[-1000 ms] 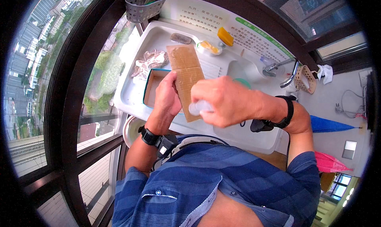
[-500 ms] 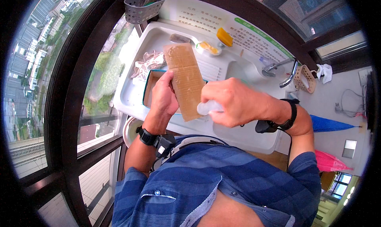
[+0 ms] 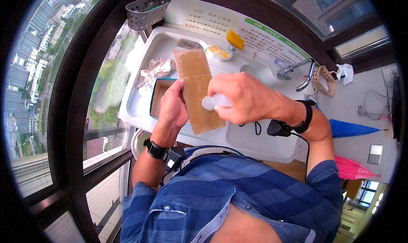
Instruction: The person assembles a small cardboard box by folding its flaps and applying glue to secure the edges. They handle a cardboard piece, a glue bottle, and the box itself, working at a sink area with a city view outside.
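My left hand (image 3: 173, 106) grips a flat brown cardboard strip (image 3: 196, 79) by its left edge, holding it tilted above the white sink. The strip's surface has a glossy, wrinkled look. In my closed right hand (image 3: 248, 94) is a small translucent white object with a round end (image 3: 216, 102); my fingers cover much of it, so its kind is unclear. Its round end overlaps the strip's right edge in view; whether they touch I cannot tell. Behind my left hand sits an open cardboard box with a teal rim (image 3: 158, 96), partly hidden.
The white sink (image 3: 134, 105) holds a crumpled cloth (image 3: 155, 72) at left. Along its back are a brush (image 3: 190, 43), a soap dish (image 3: 219, 52) and a yellow sponge (image 3: 235, 39). A faucet (image 3: 307, 73) stands right. Blue (image 3: 350, 129) and pink (image 3: 350, 167) umbrellas lie beyond my right arm.
My right hand has moved up and left along the strip with the white object, which now overlaps the strip more. My left hand keeps its grip. The whole view has shifted slightly.
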The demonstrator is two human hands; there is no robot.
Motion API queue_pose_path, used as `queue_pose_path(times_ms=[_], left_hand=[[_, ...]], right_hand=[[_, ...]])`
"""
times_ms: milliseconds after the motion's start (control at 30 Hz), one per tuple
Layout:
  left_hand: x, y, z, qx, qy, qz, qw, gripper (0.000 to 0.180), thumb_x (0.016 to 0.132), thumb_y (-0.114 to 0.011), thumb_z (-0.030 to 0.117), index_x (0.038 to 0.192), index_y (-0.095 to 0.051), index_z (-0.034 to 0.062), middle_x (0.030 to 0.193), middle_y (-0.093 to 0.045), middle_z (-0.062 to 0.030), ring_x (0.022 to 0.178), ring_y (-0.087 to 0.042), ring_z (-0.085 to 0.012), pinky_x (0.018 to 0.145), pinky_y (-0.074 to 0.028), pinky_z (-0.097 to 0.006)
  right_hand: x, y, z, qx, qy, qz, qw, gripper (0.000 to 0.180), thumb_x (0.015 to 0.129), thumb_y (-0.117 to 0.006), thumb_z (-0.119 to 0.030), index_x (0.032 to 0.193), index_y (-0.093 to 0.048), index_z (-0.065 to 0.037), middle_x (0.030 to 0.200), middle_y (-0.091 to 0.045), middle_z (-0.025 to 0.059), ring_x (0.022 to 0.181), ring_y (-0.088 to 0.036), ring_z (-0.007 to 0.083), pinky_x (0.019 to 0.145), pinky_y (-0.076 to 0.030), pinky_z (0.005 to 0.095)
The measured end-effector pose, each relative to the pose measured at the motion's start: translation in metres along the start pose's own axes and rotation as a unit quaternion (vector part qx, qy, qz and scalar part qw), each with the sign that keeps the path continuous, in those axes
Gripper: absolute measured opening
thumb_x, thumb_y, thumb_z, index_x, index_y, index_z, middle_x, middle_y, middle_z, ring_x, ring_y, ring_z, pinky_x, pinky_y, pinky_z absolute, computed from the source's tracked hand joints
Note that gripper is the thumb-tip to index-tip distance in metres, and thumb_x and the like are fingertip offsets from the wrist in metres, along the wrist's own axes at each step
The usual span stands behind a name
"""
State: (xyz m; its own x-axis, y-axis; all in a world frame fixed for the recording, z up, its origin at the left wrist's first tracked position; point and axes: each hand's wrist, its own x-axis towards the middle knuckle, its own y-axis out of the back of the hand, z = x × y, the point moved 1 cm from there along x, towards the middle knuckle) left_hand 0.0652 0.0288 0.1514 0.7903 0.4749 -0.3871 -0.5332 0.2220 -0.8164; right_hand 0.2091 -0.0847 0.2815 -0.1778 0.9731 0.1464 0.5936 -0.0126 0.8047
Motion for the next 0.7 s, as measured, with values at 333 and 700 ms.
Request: queue_pose_path(times_ms=[333, 700], left_hand=[[-0.003, 0.003, 0.003, 0.016, -0.004, -0.003, 1.0, 0.039, 0.101, -0.038, 0.019, 0.126, -0.051, -0.0069, 0.122, -0.06, -0.018, 0.113, -0.059, -0.0275, 0.099, -0.047, -0.042], [0.0, 0.01, 0.009, 0.005, -0.01, -0.001, 1.0, 0.04, 0.101, -0.037, 0.02, 0.127, -0.05, -0.0066, 0.124, -0.06, -0.0186, 0.113, -0.059, -0.0286, 0.1, -0.047, -0.043]], right_hand=[[0.005, -0.001, 0.002, 0.012, 0.006, -0.031, 0.999, 0.024, 0.069, -0.062, -0.011, 0.091, -0.056, -0.003, 0.084, -0.062, 0.0195, 0.08, -0.063, 0.0414, 0.07, -0.052, 0.0486], [-0.013, 0.005, 0.0, 0.05, -0.013, -0.095, 0.994, 0.024, 0.068, -0.063, -0.011, 0.09, -0.058, -0.003, 0.083, -0.063, 0.0183, 0.082, -0.063, 0.0394, 0.07, -0.051, 0.0464]])
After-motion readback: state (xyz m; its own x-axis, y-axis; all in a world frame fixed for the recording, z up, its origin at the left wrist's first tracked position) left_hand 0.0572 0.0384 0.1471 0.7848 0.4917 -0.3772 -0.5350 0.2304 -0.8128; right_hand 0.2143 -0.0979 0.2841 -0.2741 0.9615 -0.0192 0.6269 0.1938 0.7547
